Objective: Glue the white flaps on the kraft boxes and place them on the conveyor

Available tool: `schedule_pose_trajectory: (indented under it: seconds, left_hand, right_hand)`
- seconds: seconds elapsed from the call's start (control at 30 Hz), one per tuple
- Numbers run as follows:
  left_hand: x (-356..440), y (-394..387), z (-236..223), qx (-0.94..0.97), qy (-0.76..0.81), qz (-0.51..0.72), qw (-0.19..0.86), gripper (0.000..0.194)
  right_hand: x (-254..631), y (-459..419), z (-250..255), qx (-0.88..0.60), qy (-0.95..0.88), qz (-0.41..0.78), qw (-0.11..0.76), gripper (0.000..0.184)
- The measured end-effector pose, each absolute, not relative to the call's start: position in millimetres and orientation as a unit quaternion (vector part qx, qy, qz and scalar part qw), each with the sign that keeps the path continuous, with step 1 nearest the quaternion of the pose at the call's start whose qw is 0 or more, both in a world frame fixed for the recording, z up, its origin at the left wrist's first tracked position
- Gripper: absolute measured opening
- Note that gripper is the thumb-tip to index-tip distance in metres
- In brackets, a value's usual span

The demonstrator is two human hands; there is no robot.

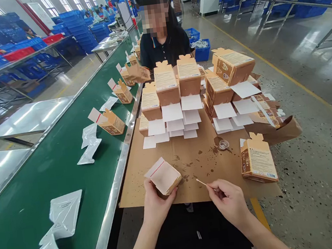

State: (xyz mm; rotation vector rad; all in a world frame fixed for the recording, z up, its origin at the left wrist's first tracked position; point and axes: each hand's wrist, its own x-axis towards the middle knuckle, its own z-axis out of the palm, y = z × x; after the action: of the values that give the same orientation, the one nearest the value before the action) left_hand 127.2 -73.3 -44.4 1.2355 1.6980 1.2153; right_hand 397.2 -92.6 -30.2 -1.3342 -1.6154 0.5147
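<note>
My left hand [155, 200] grips a small brown cardboard box [164, 176] from its near side; a pale panel faces up and a white flap with a red line sticks out at its far left. Between the thumb and fingers of my right hand [228, 199] is a cotton swab [201, 182], its tip pointing left toward the box but apart from it. Beyond my right hand sits a small clear round dish [223, 145] amid dark wet spots on the cardboard sheet [136, 156]. To the right stands another brown box [258, 159] with printed text.
Stacks of brown boxes [165, 86] with white flaps fill the far side of the cardboard. A green conveyor belt [53, 170] on the left carries silvery white pouches [66, 213] and open boxes [111, 121]. A person [158, 40] sits opposite, one hand [138, 73] at a box.
</note>
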Motion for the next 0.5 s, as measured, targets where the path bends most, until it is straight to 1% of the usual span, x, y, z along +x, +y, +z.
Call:
schedule_pose_trajectory:
  seconds: [0.13,0.2,0.27,0.33,0.4,0.5]
  left_hand:
    - [132,-77,-45,0.493,0.671,0.451,0.321,0.058]
    - [132,-73,-47,0.501,0.672,0.443,0.318,0.06]
    - [125,-65,-48,0.487,0.67,0.457,0.325,0.069]
    - [104,-54,-47,0.442,0.664,0.507,0.326,0.082]
    - [67,-41,-41,0.379,0.667,0.565,0.303,0.092]
    - [-1,-23,-27,0.29,0.702,0.601,0.251,0.095]
  right_hand:
    - [398,-102,-26,-0.551,-0.642,0.227,0.483,0.034]
    - [396,-103,-26,-0.547,-0.634,0.246,0.488,0.034]
    - [394,-103,-27,-0.542,-0.627,0.26,0.494,0.034]
    - [395,-102,-28,-0.542,-0.622,0.261,0.502,0.034]
    - [399,-103,-28,-0.548,-0.616,0.255,0.505,0.034]
    - [407,-103,-27,-0.564,-0.607,0.253,0.5,0.035]
